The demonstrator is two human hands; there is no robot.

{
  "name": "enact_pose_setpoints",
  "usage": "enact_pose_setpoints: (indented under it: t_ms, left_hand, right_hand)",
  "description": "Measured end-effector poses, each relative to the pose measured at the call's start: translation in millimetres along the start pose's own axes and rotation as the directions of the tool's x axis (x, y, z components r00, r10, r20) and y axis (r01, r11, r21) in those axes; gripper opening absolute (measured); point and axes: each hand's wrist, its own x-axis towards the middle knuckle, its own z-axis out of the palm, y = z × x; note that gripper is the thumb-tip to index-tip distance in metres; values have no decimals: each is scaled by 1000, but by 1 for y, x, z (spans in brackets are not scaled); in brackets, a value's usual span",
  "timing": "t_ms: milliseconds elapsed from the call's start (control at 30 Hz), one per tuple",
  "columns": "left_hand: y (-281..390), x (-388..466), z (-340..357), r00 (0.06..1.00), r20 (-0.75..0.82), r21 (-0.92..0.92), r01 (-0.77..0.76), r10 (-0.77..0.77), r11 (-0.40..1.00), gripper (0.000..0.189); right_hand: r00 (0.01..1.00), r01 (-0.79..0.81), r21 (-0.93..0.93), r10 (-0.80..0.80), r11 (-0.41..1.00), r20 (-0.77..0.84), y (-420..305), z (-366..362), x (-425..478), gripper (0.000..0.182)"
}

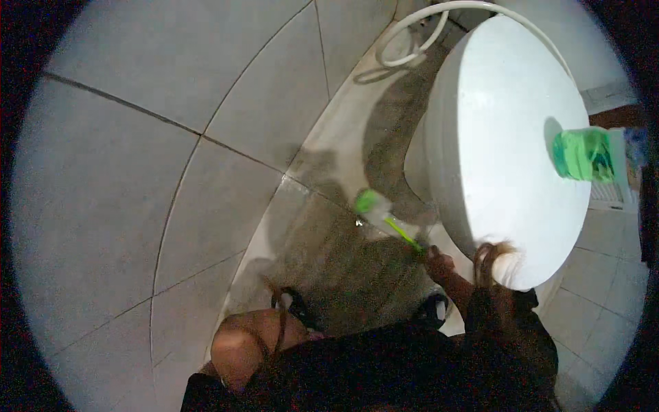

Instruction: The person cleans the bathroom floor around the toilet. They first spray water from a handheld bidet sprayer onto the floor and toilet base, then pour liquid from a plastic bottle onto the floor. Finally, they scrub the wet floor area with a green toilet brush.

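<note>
My right hand [439, 264] is closed around the bright green handle of a scrubbing brush [403, 234]. Its green and whitish head, blurred, is low by the seam of wall and floor, and I cannot tell whether it touches. Close beside that arm stands a white rounded fixture, apparently a toilet with its lid [515, 154] down. On the lid's right edge is a translucent green container [584, 154]. My left hand is out of view; a bare bent knee [239, 342] shows at the lower left.
Grey wall tiles [103, 180] rise on the left. A pale hose [412, 23] loops over the fixture's far end. The floor [334, 257] looks wet in places. Two dark shoes [432, 309] are below me, and loose hair [489, 262] hangs across the view.
</note>
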Motion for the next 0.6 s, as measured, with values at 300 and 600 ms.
enact_pose_setpoints:
  t_ms: [300,600]
  left_hand:
    - [272,-66,-43,582,-330,-353,-806,743,475,22]
    - [284,-25,-4,383,-2,193,-906,924,377,23]
  right_hand:
    - [904,-111,624,339,773,-259,-79,2,142,36]
    - [931,-123,707,329,697,-162,-110,-110,137,40]
